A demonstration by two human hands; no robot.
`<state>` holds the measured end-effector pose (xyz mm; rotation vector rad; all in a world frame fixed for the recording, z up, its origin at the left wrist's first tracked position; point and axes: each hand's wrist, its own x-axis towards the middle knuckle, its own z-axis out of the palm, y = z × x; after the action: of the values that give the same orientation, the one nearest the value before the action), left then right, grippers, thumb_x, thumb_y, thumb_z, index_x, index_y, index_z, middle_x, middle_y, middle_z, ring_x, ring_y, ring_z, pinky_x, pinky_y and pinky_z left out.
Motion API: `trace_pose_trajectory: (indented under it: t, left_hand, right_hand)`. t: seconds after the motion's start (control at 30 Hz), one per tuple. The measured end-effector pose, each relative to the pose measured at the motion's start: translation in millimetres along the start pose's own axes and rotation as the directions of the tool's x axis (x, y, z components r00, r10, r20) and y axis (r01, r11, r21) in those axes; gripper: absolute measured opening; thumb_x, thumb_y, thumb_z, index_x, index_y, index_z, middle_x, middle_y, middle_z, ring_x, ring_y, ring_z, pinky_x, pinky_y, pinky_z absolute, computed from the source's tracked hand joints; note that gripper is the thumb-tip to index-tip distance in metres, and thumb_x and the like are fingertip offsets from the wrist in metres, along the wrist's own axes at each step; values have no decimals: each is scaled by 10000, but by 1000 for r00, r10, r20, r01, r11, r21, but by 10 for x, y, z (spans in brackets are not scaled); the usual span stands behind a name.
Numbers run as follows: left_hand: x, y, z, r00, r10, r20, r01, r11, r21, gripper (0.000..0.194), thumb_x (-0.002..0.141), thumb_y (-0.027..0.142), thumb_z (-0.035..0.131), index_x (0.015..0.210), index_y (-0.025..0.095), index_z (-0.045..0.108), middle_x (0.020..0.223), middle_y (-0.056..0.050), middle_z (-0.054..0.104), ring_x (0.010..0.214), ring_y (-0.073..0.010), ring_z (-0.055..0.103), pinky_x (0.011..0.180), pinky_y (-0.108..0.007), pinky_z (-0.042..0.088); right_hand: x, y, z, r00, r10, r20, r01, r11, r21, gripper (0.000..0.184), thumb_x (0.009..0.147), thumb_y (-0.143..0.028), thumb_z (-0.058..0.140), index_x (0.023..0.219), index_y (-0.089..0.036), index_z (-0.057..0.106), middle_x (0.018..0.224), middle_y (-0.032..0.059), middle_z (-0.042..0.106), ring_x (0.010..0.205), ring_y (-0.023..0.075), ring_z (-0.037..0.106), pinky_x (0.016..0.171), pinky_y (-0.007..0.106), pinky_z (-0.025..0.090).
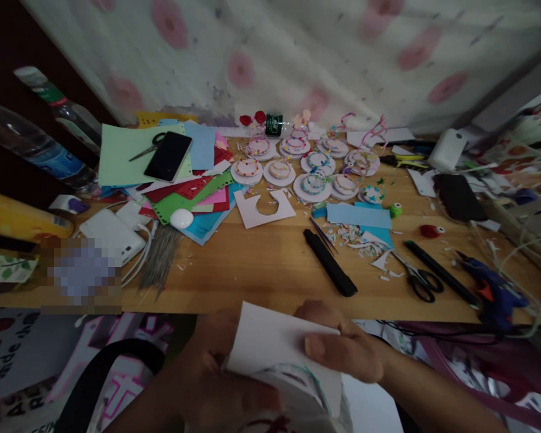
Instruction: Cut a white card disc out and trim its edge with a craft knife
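A piece of white card (275, 337) is held low, just in front of the table's near edge. A curved blue-green line runs along its lower part. My right hand (347, 349) grips it from the right, thumb flat on its face and fingers behind. At its left edge is my left hand (216, 355), closed on the card; that hand is blurred and dark, so its fingertips hardly show. Another white card with a round cut-out (247, 210) lies on the table ahead. To its right is a black capped tool (329, 263), perhaps a cutter.
Several small white paper hats (313, 187) with beaded trim stand at the back. Scissors (417, 279), a black stick (439, 273) and a blue glue gun (491, 288) lie right, near paper scraps (356, 237). Coloured sheets, a phone (169, 156), wires (160, 255) and bottles occupy the left.
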<state>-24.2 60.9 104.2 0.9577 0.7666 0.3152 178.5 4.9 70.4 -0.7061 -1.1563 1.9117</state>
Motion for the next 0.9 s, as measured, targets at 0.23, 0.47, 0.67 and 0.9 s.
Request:
trace_pose_trajectory:
  t: [0.23, 0.47, 0.67, 0.9]
  left_hand:
    - [27, 7, -95, 987, 155, 33, -157, 935, 316, 160, 733, 285, 772, 879, 223, 793, 759, -38, 717, 658, -172, 611, 594, -232, 481]
    - [29, 55, -36, 991, 131, -17, -119, 941, 316, 154, 743, 283, 758, 880, 219, 784, 759, -28, 734, 652, -173, 631, 578, -226, 499]
    - [66, 56, 14, 954, 275, -119, -173, 830, 530, 127, 791, 324, 735, 856, 229, 788, 769, -30, 758, 650, -179, 670, 560, -223, 499]
    - [60, -103, -131, 695, 682, 229, -558, 310, 770, 487, 812, 229, 711, 1285, 322, 640, 1130, -49, 749, 963, -234, 709, 881, -282, 495]
  right_hand:
    - [40, -296, -33, 972, -231, 47, 228, 866, -446, 388, 991, -339, 426, 626, -229, 353, 592, -38, 349, 533, 112, 348, 528, 289, 267]
    - [21, -491, -33, 985, -166, -44, 104, 778, -620, 231, 988, -320, 493, 788, -205, 501, 724, -19, 491, 622, 104, 467, 546, 245, 330]
    - [-1, -567, 10, 983, -144, -116, -2, 617, -787, 99, 898, -199, 621, 977, -188, 562, 832, -11, 607, 702, 107, 579, 625, 222, 436]
    - [-91, -409, 90, 900, -437, -2, 96, 201, -975, 172, 957, -77, 490, 1073, -157, 589, 990, 84, 686, 939, 196, 630, 790, 317, 530]
